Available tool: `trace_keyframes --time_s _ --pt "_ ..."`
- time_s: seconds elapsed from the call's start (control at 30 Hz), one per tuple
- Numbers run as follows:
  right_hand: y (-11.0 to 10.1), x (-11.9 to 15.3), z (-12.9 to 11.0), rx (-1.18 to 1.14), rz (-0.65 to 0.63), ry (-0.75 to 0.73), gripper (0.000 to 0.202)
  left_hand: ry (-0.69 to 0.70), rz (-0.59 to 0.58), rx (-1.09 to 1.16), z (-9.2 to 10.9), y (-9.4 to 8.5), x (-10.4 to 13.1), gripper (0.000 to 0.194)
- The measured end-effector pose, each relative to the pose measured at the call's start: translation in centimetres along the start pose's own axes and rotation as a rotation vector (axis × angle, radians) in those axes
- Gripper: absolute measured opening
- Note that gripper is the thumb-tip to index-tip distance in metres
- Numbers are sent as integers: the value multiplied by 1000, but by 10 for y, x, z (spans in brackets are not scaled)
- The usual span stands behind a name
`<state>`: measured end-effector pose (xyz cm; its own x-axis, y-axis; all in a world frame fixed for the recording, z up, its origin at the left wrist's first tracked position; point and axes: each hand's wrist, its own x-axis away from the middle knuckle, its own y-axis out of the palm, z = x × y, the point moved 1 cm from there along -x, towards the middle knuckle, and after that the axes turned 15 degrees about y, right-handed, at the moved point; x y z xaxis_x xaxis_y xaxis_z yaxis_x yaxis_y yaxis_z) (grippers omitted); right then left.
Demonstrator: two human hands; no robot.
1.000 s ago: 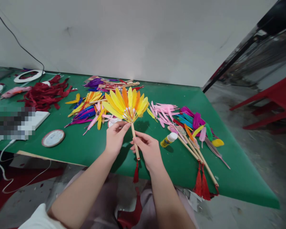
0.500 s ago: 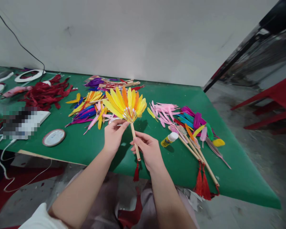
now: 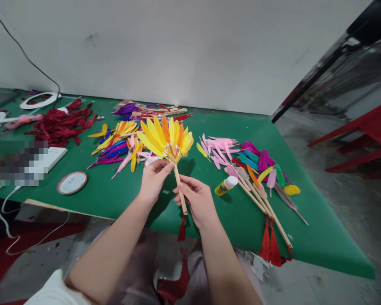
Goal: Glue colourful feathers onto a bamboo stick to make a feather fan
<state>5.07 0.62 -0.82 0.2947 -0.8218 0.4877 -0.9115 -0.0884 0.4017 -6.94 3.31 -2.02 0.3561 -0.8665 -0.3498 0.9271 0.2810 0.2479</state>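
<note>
A feather fan (image 3: pixel 167 137) with yellow and orange feathers is held up over the table's front half, its pale wooden handle tilted slightly. My left hand (image 3: pixel 154 178) pinches the top of the handle, just under the feather bases. Lower down, the fingers of my right hand (image 3: pixel 195 197) close around the same handle. From the handle's end hangs a red tassel (image 3: pixel 181 230). To the right of my right hand lies a yellow glue stick (image 3: pixel 222 186) with a white cap. Whitish smears show at the feather bases.
The green table (image 3: pixel 320 241) carries pink feathers (image 3: pixel 220 146), mixed coloured feathers (image 3: pixel 114 148) and dark red strips (image 3: pixel 62 127). Wooden handles (image 3: pixel 269 207) with red tassels lie at right. A round lid (image 3: pixel 72 183) and a white power strip (image 3: pixel 52 159) are at left. A wall stands behind.
My left hand has shifted slightly to the right along the top of the handle. The fan's feathers have turned a little; my right hand stays in place.
</note>
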Motion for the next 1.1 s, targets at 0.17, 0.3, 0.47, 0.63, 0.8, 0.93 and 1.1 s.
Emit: trace_keyframes --time_s 0.17,0.3,0.47,0.63,0.8,0.93,1.1 --pt "-1 0 0 -5 10 7 34 38 25 -62 2 -2 -2 20" --pt "-2 0 -1 -12 19 9 34 61 44 -118 2 -4 -2 20" --pt "-1 0 0 -14 16 8 34 69 36 -107 2 -4 -2 19" --pt "-1 -1 0 -15 9 6 33 53 42 -84 0 -5 -4 19" --pt "-1 1 -1 -22 -6 6 31 43 106 -111 -2 -8 -6 22" --pt "-3 1 -1 -73 -66 30 29 139 66 -85 3 -7 -3 18" --pt "-5 -3 1 -91 -189 57 27 144 -15 -41 9 -6 -3 17"
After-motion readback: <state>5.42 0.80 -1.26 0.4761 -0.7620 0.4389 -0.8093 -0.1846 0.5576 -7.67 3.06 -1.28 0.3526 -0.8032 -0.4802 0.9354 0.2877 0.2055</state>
